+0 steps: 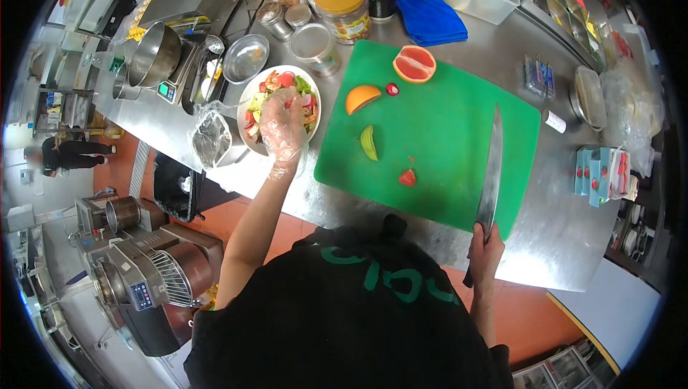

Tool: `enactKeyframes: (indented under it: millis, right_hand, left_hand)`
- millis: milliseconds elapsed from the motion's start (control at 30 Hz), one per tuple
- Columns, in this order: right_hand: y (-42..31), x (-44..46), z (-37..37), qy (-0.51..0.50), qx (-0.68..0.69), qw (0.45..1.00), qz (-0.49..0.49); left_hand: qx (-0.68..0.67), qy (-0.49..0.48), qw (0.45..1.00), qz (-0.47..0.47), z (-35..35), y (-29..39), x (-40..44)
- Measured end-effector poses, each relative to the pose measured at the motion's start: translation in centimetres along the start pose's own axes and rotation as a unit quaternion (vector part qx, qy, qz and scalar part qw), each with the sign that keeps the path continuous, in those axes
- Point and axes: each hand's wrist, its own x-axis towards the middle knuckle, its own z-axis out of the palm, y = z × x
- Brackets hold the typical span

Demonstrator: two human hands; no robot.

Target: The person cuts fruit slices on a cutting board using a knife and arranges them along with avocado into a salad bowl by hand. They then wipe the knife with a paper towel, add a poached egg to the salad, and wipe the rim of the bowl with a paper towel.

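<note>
Already, cut salad (306, 86) fills the plate (249, 143) beneath the gloved left hand (282, 127), whose grip I cannot tell; the right hand (486, 249) grips the knife (491, 174), with fruit pieces (414, 65) unplated on the board (437, 131).

No full word is readable to me. Large green lettering (401, 278) crosses my black top (344, 339), with a rounded O-like shape; the green-lit scale display (167, 90) and jar label (350, 28) are too small.
</note>
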Motion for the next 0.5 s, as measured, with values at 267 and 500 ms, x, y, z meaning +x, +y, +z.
enactKeyframes:
  millis: [267, 500]
  right_hand:
    - [-0.2, -0.1, -0.1, 0.01, 0.021, 1.0, -0.001]
    - [0.5, 0.2, 0.3, -0.006, 0.015, 1.0, 0.001]
  left_hand:
    - [0.013, -0.015, 0.999, 0.027, -0.5, 0.9, -1.4]
    - [0.006, -0.009, 0.997, 0.071, -0.1, 0.2, -3.5]
